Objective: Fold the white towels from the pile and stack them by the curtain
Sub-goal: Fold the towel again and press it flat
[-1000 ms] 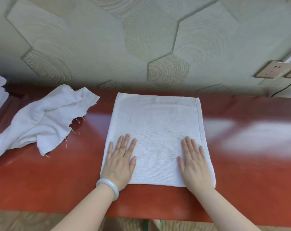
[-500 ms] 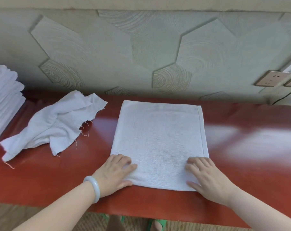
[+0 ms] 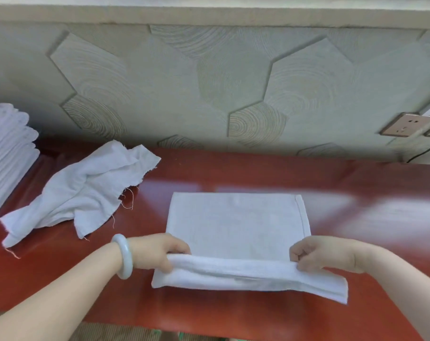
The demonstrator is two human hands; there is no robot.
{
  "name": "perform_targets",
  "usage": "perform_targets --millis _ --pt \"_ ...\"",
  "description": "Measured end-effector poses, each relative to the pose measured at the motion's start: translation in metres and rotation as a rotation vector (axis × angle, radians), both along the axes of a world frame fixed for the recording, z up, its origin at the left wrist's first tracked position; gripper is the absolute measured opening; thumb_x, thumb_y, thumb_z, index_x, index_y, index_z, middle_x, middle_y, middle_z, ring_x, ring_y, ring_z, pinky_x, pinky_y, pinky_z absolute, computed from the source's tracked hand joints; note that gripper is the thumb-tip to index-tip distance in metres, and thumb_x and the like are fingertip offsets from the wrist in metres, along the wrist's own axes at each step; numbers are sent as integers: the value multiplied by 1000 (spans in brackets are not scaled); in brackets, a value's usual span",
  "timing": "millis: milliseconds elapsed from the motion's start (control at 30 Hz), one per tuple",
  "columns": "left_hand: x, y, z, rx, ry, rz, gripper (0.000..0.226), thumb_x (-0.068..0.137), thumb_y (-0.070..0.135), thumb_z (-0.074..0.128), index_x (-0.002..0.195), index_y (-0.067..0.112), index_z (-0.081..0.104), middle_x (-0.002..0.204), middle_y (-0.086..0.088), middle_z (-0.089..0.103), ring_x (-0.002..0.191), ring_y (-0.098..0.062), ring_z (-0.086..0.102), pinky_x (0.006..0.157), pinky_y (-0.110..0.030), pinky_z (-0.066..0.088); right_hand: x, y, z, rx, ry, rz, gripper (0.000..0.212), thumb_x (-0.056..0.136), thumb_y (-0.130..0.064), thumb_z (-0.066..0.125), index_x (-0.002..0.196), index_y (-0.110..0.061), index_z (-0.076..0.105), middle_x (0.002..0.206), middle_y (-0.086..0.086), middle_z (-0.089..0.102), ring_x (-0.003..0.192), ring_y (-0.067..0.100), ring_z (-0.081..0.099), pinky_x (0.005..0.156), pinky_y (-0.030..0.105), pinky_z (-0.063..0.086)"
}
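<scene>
White towel (image 3: 236,222): fingers (image 3: 298,254) of our left hand (image 3: 157,252) and right hand (image 3: 324,253) clamped on its edge, raised off the surface (image 3: 282,173).

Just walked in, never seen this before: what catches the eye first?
The left hand and right hand pinch the near edge of a white towel, raised off the red table. Left of it lie a crumpled towel and, at the picture's edge, a stack of folded towels.

Looks like a home or guest room: hexagon-patterned wallpaper (image 3: 209,89), wall socket (image 3: 399,128), glossy red tabletop (image 3: 307,183), stacked white towels (image 3: 4,153).
</scene>
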State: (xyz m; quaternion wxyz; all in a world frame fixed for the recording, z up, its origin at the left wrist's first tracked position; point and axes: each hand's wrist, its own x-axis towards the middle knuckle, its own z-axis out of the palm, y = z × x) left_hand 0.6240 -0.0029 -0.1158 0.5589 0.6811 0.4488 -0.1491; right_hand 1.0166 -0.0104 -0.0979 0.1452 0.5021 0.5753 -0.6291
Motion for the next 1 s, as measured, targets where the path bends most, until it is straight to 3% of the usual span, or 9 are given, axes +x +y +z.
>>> perform_targets --millis 133,200,333,433,500,667,733,900,1000 --pt "-11 22 -15 -97 -244 701 46 61 20 69 107 16 69 106 -8 70 94 -15 66 83 -34 54 14 10 -18 -108 181 -823 25 89 -23 63 103 -3 70 96 8 72 86 21 69 77 32 50" --pt "-12 25 -27 -30 -254 835 55 55 29 74 107 15 66 107 -8 73 98 -18 69 91 -43 54 22 7 -23 -128 288 -1009 38 97 -36 52 120 -10 66 114 12 70 106 28 67 92 42 49" --pt "0 25 -41 263 -86 805 16 80 32 71 84 18 66 80 4 70 75 -16 64 73 -35 49 11 -3 -26 81 181 -912 29 92 -23 63 119 -13 64 111 7 72 103 26 69 99 50 48" --pt "6 24 -42 408 -12 834 31 96 28 57 73 7 57 61 5 54 61 -15 46 60 -32 34 -1 0 -27 354 -66 -939 13 87 -14 69 101 -14 71 92 5 76 85 22 72 86 45 55" --pt "1 23 -42 375 -73 897 31 96 31 58 76 8 63 63 0 60 60 -12 50 63 -34 38 -1 4 -21 384 -64 -915 12 87 -12 69 98 -17 71 91 4 76 83 21 73 80 42 56" --pt "-6 31 -44 309 -28 882 17 93 28 62 85 13 65 75 -7 71 69 -24 64 68 -40 49 17 15 -20 189 21 -641 80 75 12 70 131 -40 46 117 -6 66 98 6 68 86 24 50" --pt "-2 35 -47 355 60 849 14 93 26 61 85 15 63 80 -8 71 78 -28 65 68 -37 47 19 21 -27 179 -15 -627 86 75 16 65 135 -40 42 118 1 65 96 13 68 81 27 54" --pt "6 40 -44 403 134 865 15 93 27 59 83 16 62 81 -9 69 79 -26 62 63 -30 41 6 32 -36 394 -248 -795 13 89 -24 66 100 -21 60 88 13 61 77 23 61 64 36 54" --pt "7 42 -42 396 126 867 17 93 28 61 82 16 62 71 -6 64 68 -21 57 60 -29 38 -1 35 -38 426 -275 -870 24 90 -38 64 89 -14 61 84 13 65 79 27 64 66 42 56"
